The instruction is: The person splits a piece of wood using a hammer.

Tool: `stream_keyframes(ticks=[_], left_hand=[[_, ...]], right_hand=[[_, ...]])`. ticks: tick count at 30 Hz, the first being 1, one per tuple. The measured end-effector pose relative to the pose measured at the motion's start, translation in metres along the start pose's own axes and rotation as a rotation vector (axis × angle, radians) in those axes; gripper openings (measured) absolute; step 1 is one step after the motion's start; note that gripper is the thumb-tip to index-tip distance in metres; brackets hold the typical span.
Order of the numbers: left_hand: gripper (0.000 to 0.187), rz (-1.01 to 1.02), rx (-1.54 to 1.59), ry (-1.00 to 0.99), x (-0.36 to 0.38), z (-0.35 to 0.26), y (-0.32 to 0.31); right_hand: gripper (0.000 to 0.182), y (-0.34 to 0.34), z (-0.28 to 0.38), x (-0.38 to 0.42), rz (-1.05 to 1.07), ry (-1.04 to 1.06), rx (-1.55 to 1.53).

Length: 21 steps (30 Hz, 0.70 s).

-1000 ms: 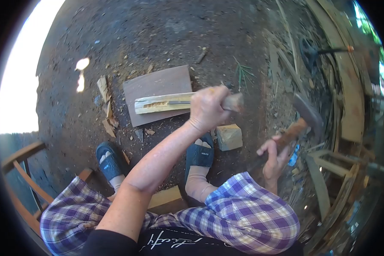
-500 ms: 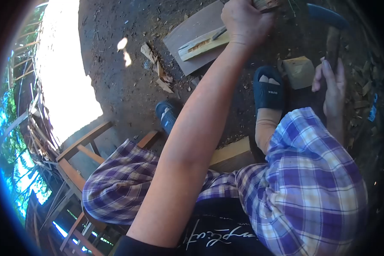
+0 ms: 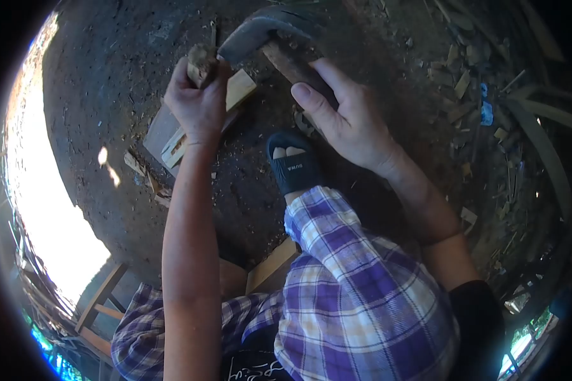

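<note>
My left hand point(image 3: 198, 105) is wrapped around the rough wooden handle point(image 3: 202, 63) of a chisel, its top end facing me. Beneath that hand lies a pale piece of wood point(image 3: 240, 87) with a slot cut into it, resting on a flat board point(image 3: 162, 130); hand and wrist cover its middle. My right hand point(image 3: 353, 120) grips the dark wooden handle of an adze point(image 3: 292, 68). The curved metal head of the adze is raised near my left hand, just right of the chisel handle in this view.
My sandalled foot point(image 3: 291, 162) stands on the dirt floor, below the adze. Wood chips point(image 3: 145, 171) lie left of the board, and more offcuts point(image 3: 462, 84) are scattered at the right near a blue scrap point(image 3: 486, 106). A wooden beam point(image 3: 273, 263) sits between my legs.
My right hand has raised the adze from low at the right side up toward my left hand. The view has swung right, so the board and wood appear further left.
</note>
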<state>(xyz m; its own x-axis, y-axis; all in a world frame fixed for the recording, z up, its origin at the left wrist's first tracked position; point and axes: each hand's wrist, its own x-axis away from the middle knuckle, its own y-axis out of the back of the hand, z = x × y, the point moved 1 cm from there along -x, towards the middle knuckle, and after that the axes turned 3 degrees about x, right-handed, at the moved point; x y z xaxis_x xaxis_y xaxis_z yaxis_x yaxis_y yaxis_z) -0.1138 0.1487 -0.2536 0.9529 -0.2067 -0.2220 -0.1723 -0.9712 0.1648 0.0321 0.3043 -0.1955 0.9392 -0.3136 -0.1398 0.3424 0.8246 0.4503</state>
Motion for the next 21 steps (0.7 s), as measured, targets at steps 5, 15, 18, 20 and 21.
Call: stream_keyframes(ticks=[5,15,18,20,21], left_hand=[[0.029,-0.021,-0.228,-0.039,0.000,0.000,-0.003],[0.023,-0.049,-0.325,-0.019,0.002,-0.008,0.017],[0.024,-0.058,-0.358,-0.020,0.004,-0.009,0.020],[0.025,-0.072,-0.349,-0.055,0.003,-0.010,0.019],[0.025,-0.091,-0.349,-0.055,0.004,-0.009,0.020]], right_hand=[[0.031,0.034,0.054,-0.033,-0.065,0.072,-0.178],[0.036,0.034,0.059,-0.033,0.139,-0.146,-0.069],[0.040,0.029,0.077,-0.040,-0.057,0.075,-0.271],[0.040,0.018,0.068,-0.037,-0.127,0.116,-0.298],[0.034,0.004,0.049,-0.033,0.070,0.064,-0.109]])
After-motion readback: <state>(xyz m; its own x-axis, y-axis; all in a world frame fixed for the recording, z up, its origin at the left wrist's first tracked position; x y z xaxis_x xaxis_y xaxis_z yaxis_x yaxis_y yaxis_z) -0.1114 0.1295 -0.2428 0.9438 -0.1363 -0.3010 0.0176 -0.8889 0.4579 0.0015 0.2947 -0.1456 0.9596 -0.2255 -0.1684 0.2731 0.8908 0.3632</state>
